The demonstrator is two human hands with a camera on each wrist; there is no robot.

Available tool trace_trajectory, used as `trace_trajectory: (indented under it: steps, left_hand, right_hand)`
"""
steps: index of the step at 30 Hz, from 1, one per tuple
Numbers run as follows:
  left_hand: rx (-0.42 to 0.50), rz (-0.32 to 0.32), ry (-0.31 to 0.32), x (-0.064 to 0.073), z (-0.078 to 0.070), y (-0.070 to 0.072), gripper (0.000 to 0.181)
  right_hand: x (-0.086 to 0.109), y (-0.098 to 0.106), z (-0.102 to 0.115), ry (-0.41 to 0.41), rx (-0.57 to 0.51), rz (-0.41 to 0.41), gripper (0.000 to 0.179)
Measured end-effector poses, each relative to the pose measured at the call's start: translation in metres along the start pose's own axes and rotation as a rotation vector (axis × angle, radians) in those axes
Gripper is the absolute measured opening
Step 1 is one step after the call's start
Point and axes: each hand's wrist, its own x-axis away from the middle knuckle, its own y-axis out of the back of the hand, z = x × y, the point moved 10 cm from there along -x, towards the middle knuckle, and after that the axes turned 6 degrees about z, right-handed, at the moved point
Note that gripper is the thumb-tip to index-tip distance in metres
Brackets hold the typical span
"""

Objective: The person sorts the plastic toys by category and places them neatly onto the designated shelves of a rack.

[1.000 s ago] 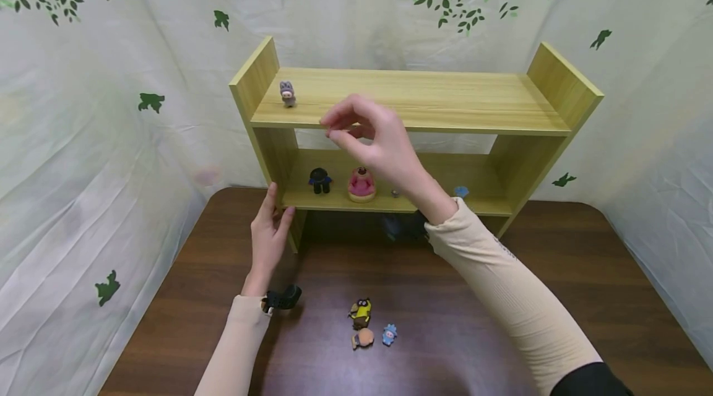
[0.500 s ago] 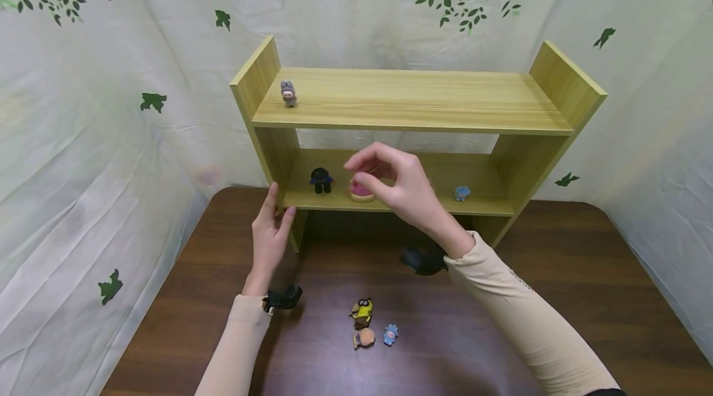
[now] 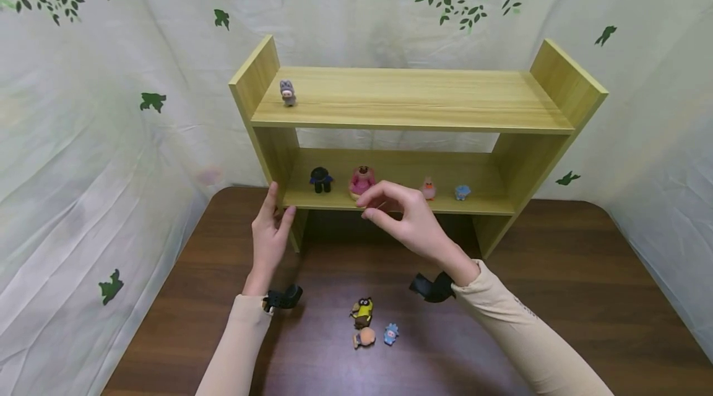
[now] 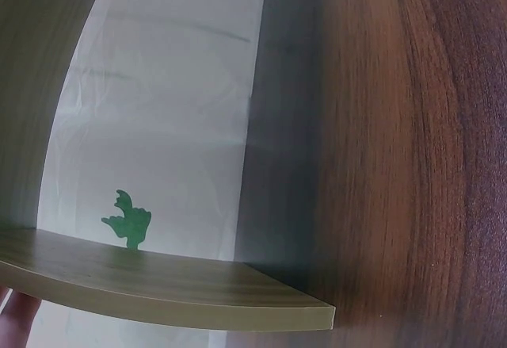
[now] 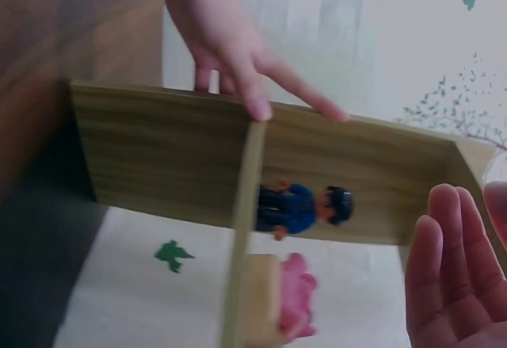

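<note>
My left hand [image 3: 270, 241] rests against the left side of a light wooden shelf unit [image 3: 412, 120]. In the right wrist view its thumb touches the middle board's front edge, and the index finger lies extended along the side panel. My right hand [image 3: 409, 216], fingers loosely bent and holding nothing, hovers before the middle board. Behind it sits a pink bear figure [image 3: 363, 179], partly covered by the fingers. Along that board also stand a dark figure in blue [image 3: 320, 180], a pink figure with orange feet [image 3: 427, 189] and a small blue figure [image 3: 462, 192].
A grey-purple figure [image 3: 287, 93] stands at the top board's left end. On the brown table [image 3: 200, 297] lie a yellow-and-brown figure [image 3: 362, 312], an orange-headed figure [image 3: 364, 338] and a light blue figure [image 3: 391, 334]. A white leaf-print cloth [image 3: 184, 136] hangs behind.
My right hand has come down from the top board's front edge to below the pink bear, uncovering the pink figure with orange feet. The left hand has stayed in place.
</note>
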Motion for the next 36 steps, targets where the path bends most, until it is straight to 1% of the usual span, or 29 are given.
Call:
trace_trajectory:
  steps: [3, 10, 12, 13, 17, 20, 21, 25, 29, 36]
  left_hand:
    - [0.002, -0.002, -0.002, 0.0, 0.0, 0.0, 0.074]
    - [0.017, -0.002, -0.008, 0.0, -0.003, 0.0, 0.078]
    - [0.016, -0.003, -0.011, 0.0, -0.004, 0.0, 0.078]
    - [0.015, -0.004, -0.011, 0.0, -0.004, 0.0, 0.078]
    - [0.017, -0.005, -0.014, 0.001, -0.003, 0.0, 0.078]
    - [0.024, -0.001, -0.012, 0.001, -0.002, 0.001, 0.076]
    - [0.026, 0.001, -0.011, 0.001, -0.001, 0.001, 0.076]
    - [0.01, 0.001, -0.011, 0.001, -0.002, 0.001, 0.075]
    - [0.004, -0.003, -0.021, 0.001, -0.002, 0.001, 0.077]
    - [0.031, 0.002, -0.037, 0.0, -0.003, 0.001, 0.08]
  right_hand:
    - [0.01, -0.006, -0.006, -0.039, 0.001, 0.018, 0.014]
    - [0.028, -0.023, 0.003, -0.1, 0.051, 0.072, 0.014]
    - [0.034, -0.028, -0.003, -0.111, 0.06, 0.088, 0.013]
    - [0.037, -0.031, -0.007, -0.115, 0.062, 0.097, 0.013]
    - [0.053, -0.043, -0.041, -0.145, 0.057, 0.135, 0.011]
    - [0.065, -0.054, -0.065, -0.186, 0.05, 0.173, 0.011]
    - [0.068, -0.057, -0.07, -0.199, 0.048, 0.189, 0.011]
    - [0.079, -0.071, -0.086, -0.265, 0.03, 0.255, 0.012]
    - [0.089, -0.08, -0.1, -0.317, 0.034, 0.296, 0.013]
    - [0.104, -0.097, -0.115, -0.368, 0.072, 0.408, 0.015]
